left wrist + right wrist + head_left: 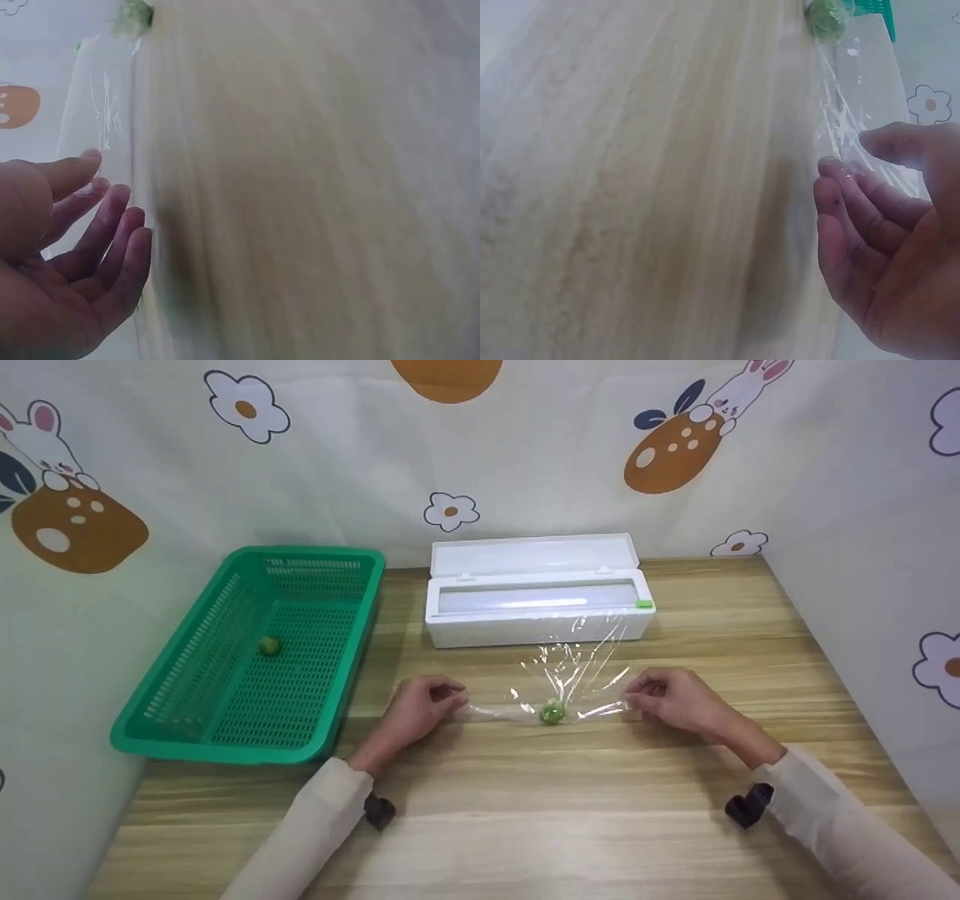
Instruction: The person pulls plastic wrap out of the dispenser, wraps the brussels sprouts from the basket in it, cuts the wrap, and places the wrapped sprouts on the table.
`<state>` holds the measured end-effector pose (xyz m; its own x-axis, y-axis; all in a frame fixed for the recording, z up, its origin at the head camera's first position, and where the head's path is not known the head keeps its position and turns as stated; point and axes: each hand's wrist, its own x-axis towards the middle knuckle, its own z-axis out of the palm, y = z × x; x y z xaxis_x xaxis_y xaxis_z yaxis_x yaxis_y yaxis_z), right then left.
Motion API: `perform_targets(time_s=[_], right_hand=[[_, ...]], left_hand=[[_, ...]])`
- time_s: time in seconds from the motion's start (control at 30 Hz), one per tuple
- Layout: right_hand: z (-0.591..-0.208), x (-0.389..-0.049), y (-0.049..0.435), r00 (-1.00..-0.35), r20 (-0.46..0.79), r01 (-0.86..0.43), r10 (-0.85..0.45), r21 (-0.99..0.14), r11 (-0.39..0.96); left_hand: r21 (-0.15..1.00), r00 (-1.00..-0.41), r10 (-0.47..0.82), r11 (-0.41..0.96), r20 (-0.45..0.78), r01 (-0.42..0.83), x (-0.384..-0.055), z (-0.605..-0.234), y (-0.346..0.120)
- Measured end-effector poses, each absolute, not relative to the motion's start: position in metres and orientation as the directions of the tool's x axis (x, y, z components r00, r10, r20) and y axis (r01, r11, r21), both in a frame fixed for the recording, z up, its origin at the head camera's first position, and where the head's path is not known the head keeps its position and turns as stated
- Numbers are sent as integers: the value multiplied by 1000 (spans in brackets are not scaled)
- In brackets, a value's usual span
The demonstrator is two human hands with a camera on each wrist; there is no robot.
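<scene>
A sheet of clear cling film (600, 706) stretches between the two hands, low over the wooden table. My left hand (425, 707) pinches its left end between thumb and fingers; my right hand (675, 699) pinches the right end. Midway between them sits a small round green vegetable (553, 711), wrapped at least partly in the film; its exact kind is unclear. Creased film fans back from it toward the white cling film box (540, 630). The right wrist view shows the film (840, 112) running from the green vegetable (826, 21) to the right fingertips.
A green plastic basket (341, 690) stands on the left with one small round green vegetable (270, 646) inside. The film box has its lid (532, 556) raised, and a green tab (645, 604) at its right front. A patterned curtain (337, 472) borders the table (525, 825).
</scene>
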<state>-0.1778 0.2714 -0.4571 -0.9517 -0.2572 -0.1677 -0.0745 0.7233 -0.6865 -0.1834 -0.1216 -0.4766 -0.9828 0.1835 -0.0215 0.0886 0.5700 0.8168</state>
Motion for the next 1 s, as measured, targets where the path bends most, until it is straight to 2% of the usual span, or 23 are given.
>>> perform_targets(time_s=[0.1,0.2,0.33,0.47,0.6,0.8,1.0], right_hand=[[-450,-175,268,-966,-107,-107,-233,-657,746],[-444,-171,262,-975,-17,-160,-221,-640,751],[-440,-164,250,-953,130,-292,-273,-634,717],[-441,-157,234,-902,237,-429,-361,-593,682],[-446,-151,220,-878,261,-477,-402,-544,690],[-457,-151,205,-851,241,-522,-466,-485,702],[-465,-155,199,-845,205,-529,-494,-456,715]], left_hand=[[839,-992,114,544,-59,13,-182,-470,-120],[854,-995,90,520,-31,20,-178,-462,-116],[844,-976,197,504,96,185,-170,-454,-106],[805,-915,344,470,211,363,-163,-450,-89],[765,-864,447,466,230,445,-160,-452,-73],[665,-822,555,568,126,485,-163,-459,-53],[606,-799,598,614,63,506,-171,-464,-46]])
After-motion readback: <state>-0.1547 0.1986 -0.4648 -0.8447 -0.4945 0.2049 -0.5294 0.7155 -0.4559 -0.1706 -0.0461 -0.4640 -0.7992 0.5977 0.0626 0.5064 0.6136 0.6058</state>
